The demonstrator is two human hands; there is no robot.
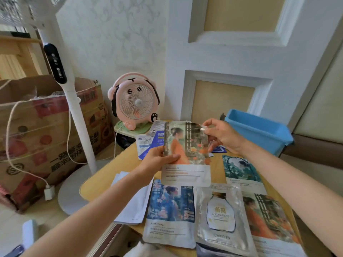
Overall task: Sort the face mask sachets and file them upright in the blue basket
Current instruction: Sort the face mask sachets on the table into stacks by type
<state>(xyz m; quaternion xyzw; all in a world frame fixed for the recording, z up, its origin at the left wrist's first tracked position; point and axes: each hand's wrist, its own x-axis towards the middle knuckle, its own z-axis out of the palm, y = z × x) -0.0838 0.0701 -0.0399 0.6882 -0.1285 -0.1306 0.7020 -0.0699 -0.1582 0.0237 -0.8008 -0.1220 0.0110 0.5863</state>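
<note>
Everything is placed from the orange sachet [187, 154], which is held up in the air above the bench [96, 188], picture side to the camera.

Far to its left, on the floor, stands a cardboard box [37, 136], with the white pole of a standing fan [74, 108] in front of it. Nearer on the left and further back is a pink desk fan [134, 102]. Just behind the sachet's left edge lies a small pile of sachets [146, 143] in blue and white. Below and to its left, a few white sachets [133, 201] lie flat at the bench edge.

The left hand [159, 158] grips the orange sachet at its left edge, thumb across the front and fingers behind. Straight below it, flat on the bench, lies a blue sachet [170, 210], and beside that a silver sachet [220, 217].

The right hand [222, 134] pinches the orange sachet's upper right corner between thumb and fingertips. Below and to the right lie a teal sachet [241, 169] and a second orange sachet [269, 219], also flat. To the right of the held sachet and further back, the blue basket [259, 134] stands at the far corner of the bench; its inside cannot be seen.
</note>
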